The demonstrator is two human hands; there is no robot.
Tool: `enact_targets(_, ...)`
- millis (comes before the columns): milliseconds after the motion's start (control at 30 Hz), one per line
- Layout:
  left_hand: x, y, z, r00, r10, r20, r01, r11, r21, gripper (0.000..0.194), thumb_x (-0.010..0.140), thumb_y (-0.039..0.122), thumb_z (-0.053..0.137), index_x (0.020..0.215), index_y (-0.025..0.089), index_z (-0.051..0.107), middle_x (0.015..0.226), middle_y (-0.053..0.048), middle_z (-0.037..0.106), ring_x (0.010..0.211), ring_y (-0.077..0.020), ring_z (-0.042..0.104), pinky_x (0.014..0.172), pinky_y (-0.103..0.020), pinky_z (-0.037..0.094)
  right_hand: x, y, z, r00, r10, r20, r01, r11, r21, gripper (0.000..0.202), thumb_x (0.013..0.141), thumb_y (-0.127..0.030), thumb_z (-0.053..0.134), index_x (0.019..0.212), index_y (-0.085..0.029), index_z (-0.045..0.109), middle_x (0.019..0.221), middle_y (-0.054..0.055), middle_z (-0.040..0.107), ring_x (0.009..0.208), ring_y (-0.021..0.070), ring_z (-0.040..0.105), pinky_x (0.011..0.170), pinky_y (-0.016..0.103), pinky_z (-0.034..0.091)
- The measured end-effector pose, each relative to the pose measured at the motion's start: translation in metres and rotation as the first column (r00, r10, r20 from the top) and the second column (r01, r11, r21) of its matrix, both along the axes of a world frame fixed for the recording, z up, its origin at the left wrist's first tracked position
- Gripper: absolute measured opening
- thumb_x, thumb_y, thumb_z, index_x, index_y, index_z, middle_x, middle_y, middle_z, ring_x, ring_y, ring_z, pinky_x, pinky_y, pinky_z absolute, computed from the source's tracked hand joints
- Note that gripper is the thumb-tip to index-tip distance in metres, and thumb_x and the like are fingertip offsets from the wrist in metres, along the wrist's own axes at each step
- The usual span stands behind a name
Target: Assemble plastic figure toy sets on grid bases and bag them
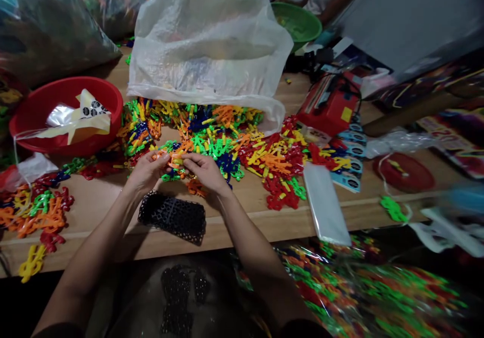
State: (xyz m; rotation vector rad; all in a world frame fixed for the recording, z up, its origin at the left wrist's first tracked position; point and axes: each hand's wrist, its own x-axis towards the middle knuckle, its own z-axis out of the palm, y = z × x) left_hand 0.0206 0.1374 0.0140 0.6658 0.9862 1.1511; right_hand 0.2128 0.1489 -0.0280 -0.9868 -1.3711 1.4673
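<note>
Over the near side of a pile of small colourful plastic toys [223, 146], my left hand [149, 166] and my right hand [204, 171] face each other. Between their fingertips is a small orange-and-yellow plastic toy [176, 159], and both hands pinch it. Its exact shape blurs into the pieces behind it. A black perforated basket [172, 216] lies on the table just below my hands, between my forearms. The toys around my fingers are green, orange, blue, red and yellow.
A large translucent plastic bag [212, 41] rises behind the pile. To the left is a red basin [113, 121] holding paper and clear plastic. A red machine [333, 101] and a stack of clear bags [327, 204] are at right. Another person's arm [336, 8] shows near a green basin [302, 28].
</note>
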Motion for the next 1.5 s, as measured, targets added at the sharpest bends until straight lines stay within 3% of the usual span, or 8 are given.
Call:
enact_targets(300, 0.004, -0.006, -0.009, 0.996, -0.079, -0.037, 0.081, 0.996, 0.04, 0.054, 0.052, 0.039, 0.107, 0.08, 0.016, 0.067, 0.073, 0.001, 0.072, 0.061, -0.01, 0.065, 0.058, -0.022, 0.056, 0.016, -0.001, 0.008, 0.971, 0.213, -0.113, -0.225, 0.968, -0.109, 0.046, 0.081, -0.061, 0.086, 0.095, -0.024, 0.063, 0.073, -0.004, 0.067, 0.062, 0.0098, 0.058, 0.057, 0.023, 0.044)
enact_targets(533, 0.011, -0.014, -0.018, 0.844, 0.31, -0.438, -0.142, 0.916, 0.375, 0.051, 0.066, 0.051, 0.097, 0.087, 0.019, 0.063, 0.076, 0.002, 0.071, 0.065, -0.0119, 0.066, 0.063, -0.023, 0.055, -0.005, -0.012, 0.003, 1.0, -0.013, 0.02, 0.015, 0.997, -0.077, 0.015, 0.096, -0.034, 0.07, 0.092, -0.024, 0.059, 0.073, -0.005, 0.065, 0.065, 0.0106, 0.059, 0.059, 0.023, 0.043)
enact_targets(733, -0.009, -0.003, -0.018, 0.889, 0.202, -0.412, -0.07, 0.947, 0.312, 0.068, 0.064, 0.056, 0.097, 0.11, 0.02, 0.063, 0.092, -0.001, 0.074, 0.079, -0.0169, 0.073, 0.076, -0.032, 0.063, -0.006, -0.004, 0.005, 0.998, -0.035, 0.059, 0.035, 0.999, 0.003, 0.011, 0.101, -0.033, 0.065, 0.094, -0.026, 0.059, 0.082, -0.003, 0.068, 0.074, 0.0132, 0.063, 0.066, 0.026, 0.049)
enact_targets(833, -0.032, -0.007, -0.015, 0.85, 0.29, -0.441, -0.13, 0.925, 0.357, 0.074, 0.065, 0.054, 0.097, 0.123, 0.021, 0.063, 0.11, -0.006, 0.076, 0.101, -0.0213, 0.075, 0.093, -0.037, 0.063, 0.011, 0.003, 0.002, 0.958, -0.22, 0.182, 0.184, 0.963, 0.196, 0.01, 0.103, -0.034, 0.061, 0.097, -0.027, 0.061, 0.092, -0.001, 0.071, 0.087, 0.0169, 0.067, 0.083, 0.034, 0.055)
enact_targets(967, -0.076, -0.032, -0.018, 0.639, 0.311, -0.704, -0.126, 0.945, 0.303, 0.053, 0.075, 0.053, 0.085, 0.114, 0.019, 0.071, 0.109, -0.008, 0.078, 0.095, -0.0244, 0.073, 0.087, -0.041, 0.063, 0.04, -0.002, -0.011, 0.824, -0.44, 0.357, 0.222, 0.83, 0.512, 0.014, 0.103, -0.039, 0.063, 0.102, -0.026, 0.07, 0.114, 0.005, 0.075, 0.114, 0.0246, 0.066, 0.107, 0.046, 0.05)
enact_targets(1133, -0.127, -0.067, -0.037, 0.176, 0.022, -0.984, 0.106, 0.993, 0.042, 0.041, 0.073, 0.058, 0.068, 0.095, 0.023, 0.075, 0.093, -0.007, 0.076, 0.082, -0.0291, 0.072, 0.077, -0.042, 0.059, 0.087, -0.028, -0.034, 0.711, -0.553, 0.435, 0.247, 0.775, 0.582, 0.017, 0.102, -0.034, 0.06, 0.101, -0.025, 0.074, 0.114, 0.008, 0.076, 0.113, 0.0251, 0.068, 0.104, 0.043, 0.052)
enact_targets(1367, -0.142, -0.065, -0.058, -0.103, -0.114, -0.988, 0.17, 0.977, -0.131, 0.052, 0.073, 0.067, 0.058, 0.1, 0.023, 0.067, 0.097, -0.011, 0.072, 0.094, -0.0378, 0.07, 0.08, -0.047, 0.058, 0.171, -0.031, -0.065, 0.276, -0.659, 0.7, 0.458, 0.73, 0.507, 0.029, 0.097, -0.024, 0.049, 0.104, -0.017, 0.076, 0.108, 0.015, 0.077, 0.105, 0.0303, 0.066, 0.102, 0.046, 0.051)
enact_targets(1500, -0.125, -0.048, -0.06, -0.122, -0.16, -0.98, 0.168, 0.969, -0.179, 0.047, 0.075, 0.066, 0.055, 0.088, 0.022, 0.064, 0.085, -0.012, 0.07, 0.086, -0.0386, 0.07, 0.076, -0.047, 0.056, 0.183, -0.022, -0.08, 0.192, -0.586, 0.788, 0.436, 0.77, 0.466, 0.035, 0.096, -0.021, 0.046, 0.114, -0.014, 0.076, 0.117, 0.02, 0.075, 0.111, 0.032, 0.063, 0.106, 0.048, 0.049)
